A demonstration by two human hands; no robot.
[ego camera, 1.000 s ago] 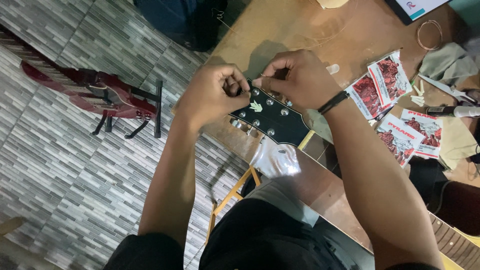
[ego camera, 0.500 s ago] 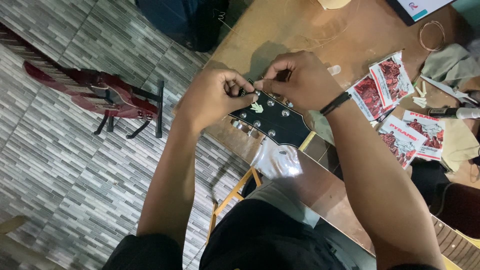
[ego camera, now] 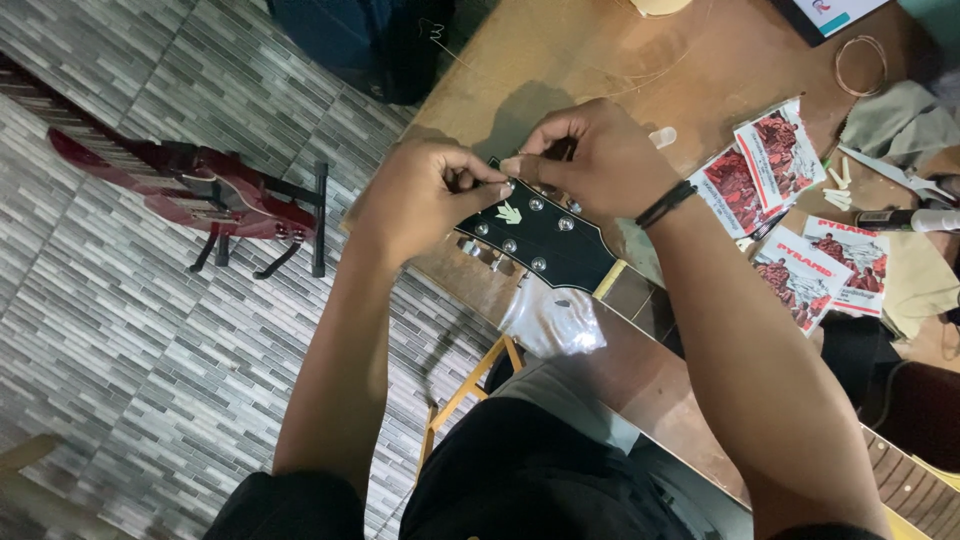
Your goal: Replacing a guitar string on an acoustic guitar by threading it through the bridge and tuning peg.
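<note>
At the bottom of the frame the person's dark-clad lap fills the near edge, and two bare forearms rise from it toward the middle of the picture. Just above the lap lies a clear plastic bag [ego camera: 552, 322] at the edge of the wooden table [ego camera: 560, 60], touching the guitar neck below the headstock. The black guitar headstock [ego camera: 545, 238] sits at centre frame, angled from upper left to lower right, its silver tuning posts showing. The left hand [ego camera: 420, 195] is curled closed at the headstock's upper-left tip, thumb and fingertips pinched together on something too small to make out. The right hand [ego camera: 595, 160], with a dark band at the wrist, meets it from the right, fingers likewise pinched shut at the same tip; the two hands touch. To the right lie red-and-white string packets [ego camera: 790, 215] on the table. Far left, on the grey tiled floor [ego camera: 120, 330], a dark red electric guitar [ego camera: 190, 190] rests on a black stand.
</note>
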